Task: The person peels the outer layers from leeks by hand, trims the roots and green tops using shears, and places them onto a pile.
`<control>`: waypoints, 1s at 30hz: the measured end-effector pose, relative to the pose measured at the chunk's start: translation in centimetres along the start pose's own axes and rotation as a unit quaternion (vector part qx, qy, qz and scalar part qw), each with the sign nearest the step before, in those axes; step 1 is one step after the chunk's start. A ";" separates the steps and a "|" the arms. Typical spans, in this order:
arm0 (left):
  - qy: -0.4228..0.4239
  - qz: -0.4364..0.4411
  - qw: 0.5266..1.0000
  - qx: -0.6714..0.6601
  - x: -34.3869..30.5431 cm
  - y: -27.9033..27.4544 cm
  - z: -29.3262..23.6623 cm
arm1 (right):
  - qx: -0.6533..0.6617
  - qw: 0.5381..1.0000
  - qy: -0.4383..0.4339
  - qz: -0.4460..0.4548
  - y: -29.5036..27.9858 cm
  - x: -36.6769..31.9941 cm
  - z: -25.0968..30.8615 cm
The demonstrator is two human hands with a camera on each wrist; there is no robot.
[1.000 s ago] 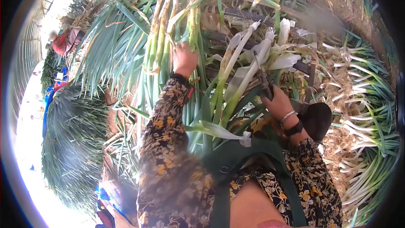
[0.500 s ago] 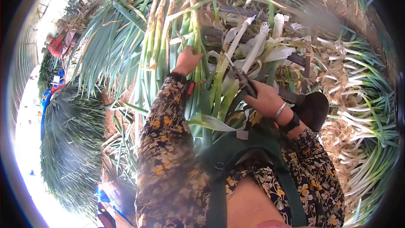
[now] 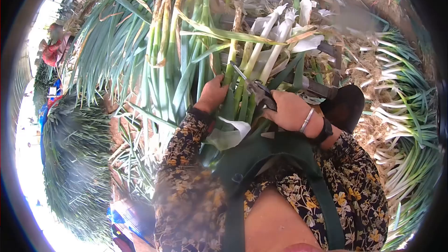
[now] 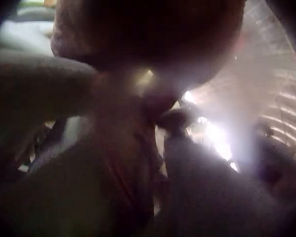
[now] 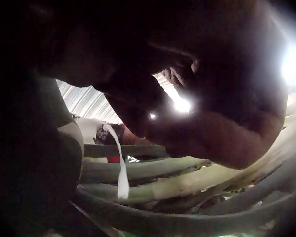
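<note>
In the head view, my left hand (image 3: 213, 94) grips the lower green part of a large green onion (image 3: 234, 42), its browned root end pointing away from me. My right hand (image 3: 290, 111) holds an air blow gun (image 3: 261, 94) with a thin metal nozzle angled up and left across that stalk. Just right of it lie peeled white green onions (image 3: 269, 35), and to the left a row of unpeeled green onions (image 3: 161, 42). The left wrist view is dark and blurred. Under the dark right hand in the right wrist view run pale stalks (image 5: 187, 182).
A dark frame bar (image 3: 322, 86) and a round black object (image 3: 344, 107) stand beside my right wrist. Rooted green onions (image 3: 392, 107) line the ground at right. A big green leaf heap (image 3: 74, 158) is at left, with another person (image 3: 55, 53) beyond.
My left hand has moved right and toward me, drawing a green onion from the pile. My right hand has brought the blow gun left and up to that stalk.
</note>
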State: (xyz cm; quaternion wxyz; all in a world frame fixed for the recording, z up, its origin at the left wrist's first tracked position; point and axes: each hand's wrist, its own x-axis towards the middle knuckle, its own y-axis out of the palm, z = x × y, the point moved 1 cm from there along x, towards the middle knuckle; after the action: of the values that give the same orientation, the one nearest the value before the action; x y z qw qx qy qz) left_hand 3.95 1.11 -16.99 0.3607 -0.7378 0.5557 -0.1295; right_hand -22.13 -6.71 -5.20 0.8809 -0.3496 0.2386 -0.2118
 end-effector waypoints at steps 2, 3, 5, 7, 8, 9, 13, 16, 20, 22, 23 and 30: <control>0.020 -0.018 1.000 -0.001 0.2 0.4 0.9 | -0.022 1.000 -0.006 -0.015 0.2 0.9 -0.5; 0.012 -0.007 1.000 -0.006 0.2 0.3 0.5 | -0.025 1.000 0.006 -0.016 -0.1 1.7 -0.7; -0.002 0.014 1.000 -0.012 -0.1 -0.6 -0.7 | -0.031 0.999 0.028 -0.021 -0.8 3.7 -0.8; 0.001 0.018 1.000 -0.012 0.2 -0.4 -0.3 | -0.061 0.997 0.025 -0.039 -1.3 6.0 -1.3; 0.002 0.022 1.000 -0.012 0.2 -0.3 0.0 | -0.070 0.996 0.036 -0.039 -1.6 7.1 -1.6; -0.005 0.032 0.999 -0.005 0.3 -0.3 -0.1 | -0.078 0.995 0.048 -0.038 -2.0 8.4 -1.8; -0.002 0.044 0.999 0.005 0.6 -0.1 0.1 | -0.107 0.989 0.071 -0.070 -3.7 14.0 -2.5; -0.008 0.046 0.999 -0.008 0.2 -0.2 0.0 | -0.119 0.986 0.072 -0.096 -3.8 17.0 -3.4; -0.024 0.058 0.998 -0.017 -0.2 -1.2 -1.2 | -0.098 0.989 0.068 -0.086 -3.8 14.4 -2.7; 0.000 0.040 0.999 -0.025 0.1 -0.6 -0.4 | -0.095 0.990 0.068 -0.073 -3.6 12.5 -2.0; 0.011 0.031 0.999 -0.029 0.2 -0.2 0.0 | -0.099 0.990 0.067 -0.071 -3.3 12.2 -2.1; 0.083 0.071 0.988 -0.111 -0.9 -1.2 0.5 | -0.125 0.986 0.052 -0.101 -4.4 14.8 -4.2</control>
State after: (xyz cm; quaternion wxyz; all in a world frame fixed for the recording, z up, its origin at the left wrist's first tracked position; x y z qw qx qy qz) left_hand 4.83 2.26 -16.31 0.2378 -0.7185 0.6457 -0.1016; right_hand -13.64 -19.82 -8.80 0.7910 -0.4677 0.2719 -0.2857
